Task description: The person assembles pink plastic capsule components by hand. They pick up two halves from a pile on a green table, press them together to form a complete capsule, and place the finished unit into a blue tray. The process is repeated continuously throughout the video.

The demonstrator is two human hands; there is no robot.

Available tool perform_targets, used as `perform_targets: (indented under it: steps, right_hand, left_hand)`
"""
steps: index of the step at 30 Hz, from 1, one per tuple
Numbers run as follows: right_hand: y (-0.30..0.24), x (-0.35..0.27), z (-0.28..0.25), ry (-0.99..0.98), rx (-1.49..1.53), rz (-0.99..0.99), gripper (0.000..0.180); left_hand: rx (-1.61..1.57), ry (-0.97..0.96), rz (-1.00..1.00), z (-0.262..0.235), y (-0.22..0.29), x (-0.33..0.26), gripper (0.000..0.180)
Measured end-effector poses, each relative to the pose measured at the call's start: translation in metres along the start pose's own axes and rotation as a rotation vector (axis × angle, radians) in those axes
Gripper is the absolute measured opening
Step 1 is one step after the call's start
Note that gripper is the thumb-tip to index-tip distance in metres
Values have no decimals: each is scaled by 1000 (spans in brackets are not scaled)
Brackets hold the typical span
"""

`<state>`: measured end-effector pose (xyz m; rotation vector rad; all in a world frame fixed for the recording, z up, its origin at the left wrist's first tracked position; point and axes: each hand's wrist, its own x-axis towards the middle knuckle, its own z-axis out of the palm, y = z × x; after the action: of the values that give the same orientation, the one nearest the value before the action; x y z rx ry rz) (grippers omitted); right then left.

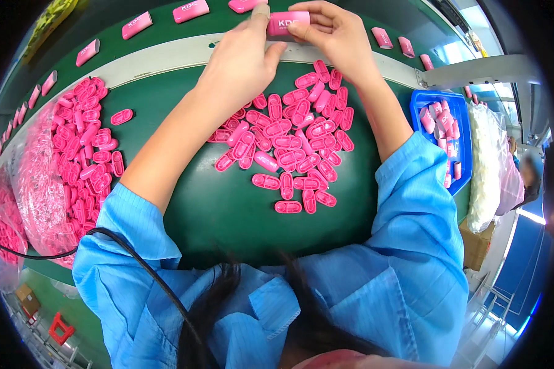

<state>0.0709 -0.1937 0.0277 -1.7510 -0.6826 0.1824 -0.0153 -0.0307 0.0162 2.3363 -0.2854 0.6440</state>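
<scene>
The pink case (287, 26) is a small rounded block of glossy plastic with white lettering on its front face. It lies level, long side across the view, above the far edge of the green mat (228, 209), at the pale strip beside the belt. The left hand (240, 64) touches its left end with thumb and a taped fingertip; the right hand (335, 34) grips its right end, fingers curled over the top. Just below it, a heap of pink oval caps (292, 144) lies scattered on the mat, most showing their hollow side.
</scene>
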Motion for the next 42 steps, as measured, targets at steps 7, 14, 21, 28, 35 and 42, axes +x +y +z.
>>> perform_targets:
  steps: [7,14,21,28,35,42]
  right_hand:
    - [25,46,-28,99,-492,-71,31]
    - [20,24,-74,76,-920,-15,26]
    - [-3,1,-44,40,-39,230,17]
    - [10,-14,-9,-70,273,257,31]
    - [13,-15,-4,-57,425,225,29]
    - [0,-18,0,-6,325,123,27]
  left_hand:
    - [43,-250,30,0,18,1,29]
    - [-65,-366,45,8,19,4,23]
    - [-757,-282,-484,-9,-4,7,29]
    - [-1099,-94,-528,7,-24,7,38]
    - [-977,-32,-412,13,-22,3,39]
    - [-864,33,-430,13,-18,4,31]
